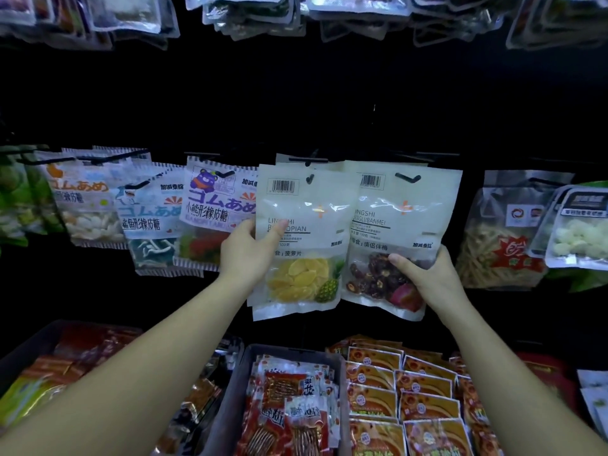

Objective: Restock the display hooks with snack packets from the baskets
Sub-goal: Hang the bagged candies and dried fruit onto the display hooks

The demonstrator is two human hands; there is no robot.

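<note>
My left hand grips the left edge of a white pineapple-slice packet, thumb on its front; the packet's hang hole sits on a black display hook. My right hand grips the lower right corner of a white dried-plum packet, which hangs beside the pineapple one on another black hook. More packets lie behind both. Below stands a grey basket holding red snack packets.
Gummy-candy packets hang on hooks to the left, noodle and white-candy packets to the right. Another row of packets hangs overhead. Orange packets are stacked at lower right, a dark bin of red packets at lower left.
</note>
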